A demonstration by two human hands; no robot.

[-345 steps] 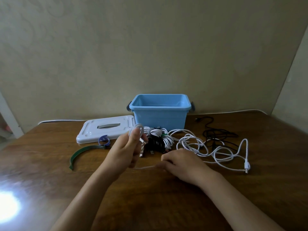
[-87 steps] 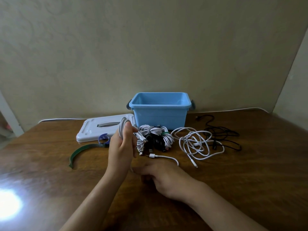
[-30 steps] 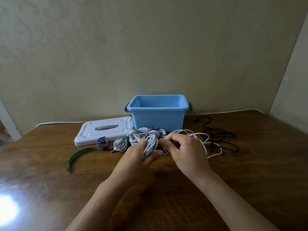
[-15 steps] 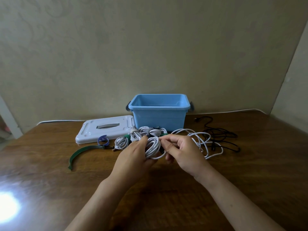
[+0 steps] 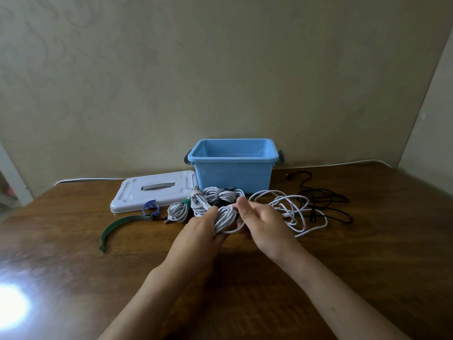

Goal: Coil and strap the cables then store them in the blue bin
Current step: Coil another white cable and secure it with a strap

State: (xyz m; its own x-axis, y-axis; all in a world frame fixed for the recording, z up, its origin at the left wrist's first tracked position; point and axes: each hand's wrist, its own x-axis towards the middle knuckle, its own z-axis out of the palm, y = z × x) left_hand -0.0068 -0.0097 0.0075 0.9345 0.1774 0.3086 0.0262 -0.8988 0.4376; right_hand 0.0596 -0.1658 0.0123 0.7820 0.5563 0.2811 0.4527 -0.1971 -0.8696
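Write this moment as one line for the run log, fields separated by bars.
stage: coiling | left hand: grips white coil | right hand: pinches same coil | green strap: on table | blue bin: open

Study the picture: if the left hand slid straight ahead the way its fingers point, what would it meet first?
Probably the strapped white cable bundles lying just beyond the left hand, with the blue bin behind them. Depth is hard to judge, as the hand already grips a white cable coil.

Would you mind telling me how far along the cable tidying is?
Done: several strapped coils lie before the blue bin, none visibly stored. In hand: both the left hand and right hand hold a white coil, unstrapped. Left: loose white cable and black cable.
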